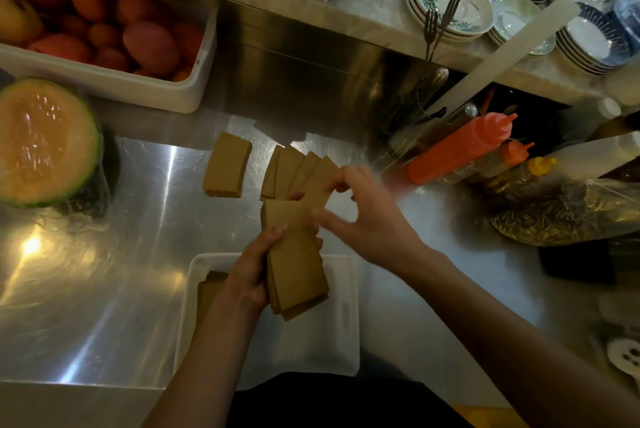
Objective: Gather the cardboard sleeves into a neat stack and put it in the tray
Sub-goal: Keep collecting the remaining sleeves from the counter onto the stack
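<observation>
Fingers [274,232] of the left hand [249,275] grip a stack of sleeves [298,268] over the tray [346,323]; the right hand [367,223] pinches a fanned sleeve [320,179] on the bench [138,254].

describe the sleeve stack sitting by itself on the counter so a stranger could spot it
Start at the halved melon on the left of the counter and look right, in front of the fruit tub. There lies a small stack of cardboard sleeves. Unlike the fanned sleeves beside it, which the right hand pinches, it is squared up and untouched.
</observation>
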